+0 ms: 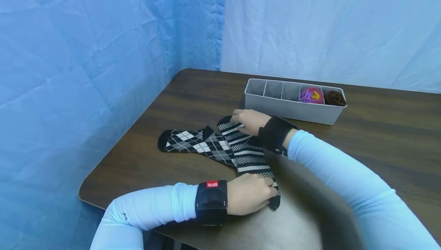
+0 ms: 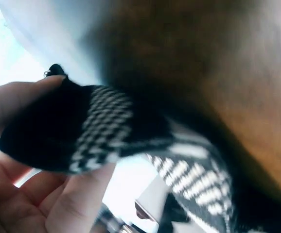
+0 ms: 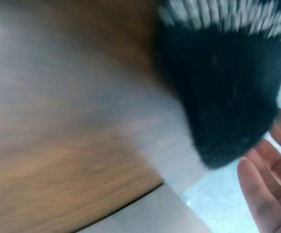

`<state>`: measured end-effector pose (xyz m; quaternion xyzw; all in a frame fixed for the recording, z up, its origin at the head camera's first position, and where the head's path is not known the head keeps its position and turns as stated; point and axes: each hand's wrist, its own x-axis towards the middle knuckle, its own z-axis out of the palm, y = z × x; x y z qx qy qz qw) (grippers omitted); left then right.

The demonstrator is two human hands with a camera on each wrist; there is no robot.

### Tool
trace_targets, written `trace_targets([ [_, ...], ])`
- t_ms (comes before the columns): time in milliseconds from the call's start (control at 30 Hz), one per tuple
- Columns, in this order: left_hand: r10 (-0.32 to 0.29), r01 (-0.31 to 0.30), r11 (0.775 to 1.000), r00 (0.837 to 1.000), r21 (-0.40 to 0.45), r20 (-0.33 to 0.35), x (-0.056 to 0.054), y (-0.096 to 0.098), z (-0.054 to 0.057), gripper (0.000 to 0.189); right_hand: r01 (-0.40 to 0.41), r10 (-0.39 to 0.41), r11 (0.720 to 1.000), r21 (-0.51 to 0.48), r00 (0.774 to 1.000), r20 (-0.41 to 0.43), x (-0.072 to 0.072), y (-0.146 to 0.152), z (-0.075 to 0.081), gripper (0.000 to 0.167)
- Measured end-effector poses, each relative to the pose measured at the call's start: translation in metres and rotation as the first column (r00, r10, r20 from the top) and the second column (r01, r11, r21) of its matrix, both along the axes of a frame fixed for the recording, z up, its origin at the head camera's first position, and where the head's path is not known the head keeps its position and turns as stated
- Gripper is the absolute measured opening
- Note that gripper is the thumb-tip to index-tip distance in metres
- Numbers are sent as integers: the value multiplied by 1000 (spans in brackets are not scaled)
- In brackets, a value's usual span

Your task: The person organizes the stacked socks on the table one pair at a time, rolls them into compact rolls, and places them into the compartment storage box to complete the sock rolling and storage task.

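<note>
A striped sock stretches slantwise over the desk, its soft knit crossed by white bands and slanting dashes on black; the far end is plain black and rounded. The left hand pinches the near end between thumb and fingers, and the right hand pinches the edge of the far one with bent fingers. Just left, a diamond-patterned sock in black, grey and white lies flat, its black toe pointing left and its right part running under the striped one. Beyond the right hand stands a long, narrow, pale grey box with smooth sides and thin dividers making five compartments in a row. The fourth from the left holds a round, tightly rolled purple and pink bundle with a yellow patch; the last holds a dark brown roll. The desk has a dark wood grain and a rounded corner, and creased blue sheets hang behind it and to its left.
</note>
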<state>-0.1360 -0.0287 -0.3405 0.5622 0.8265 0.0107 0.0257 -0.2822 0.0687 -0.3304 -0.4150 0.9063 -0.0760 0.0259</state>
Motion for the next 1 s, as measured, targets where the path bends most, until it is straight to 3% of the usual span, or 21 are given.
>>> trace_targets([
  [300,-26,23,998,999,-65,-40,8,6,2,14,74,-77,994,81,997,30,-23,-18,-10,19],
  [500,-21,16,996,998,-86,-52,10,-2,3,13,105,-106,991,83,994,9,-21,-21,-9,15],
  [600,-3,-1,999,997,-47,-83,14,-8,7,14,144,-141,986,82,989,-39,-17,-19,2,17],
  [733,-14,27,997,986,78,-166,18,-5,22,13,202,-197,979,26,973,-122,-8,3,30,21],
  [833,-57,81,988,982,134,-178,21,4,32,14,262,-258,965,14,958,-125,-2,31,48,21],
  [933,-108,123,986,985,109,-135,23,18,33,16,309,-305,951,31,948,-92,0,61,47,20],
  [1000,-127,134,990,985,53,-113,23,28,27,16,316,-313,948,35,947,-67,0,78,34,19],
])
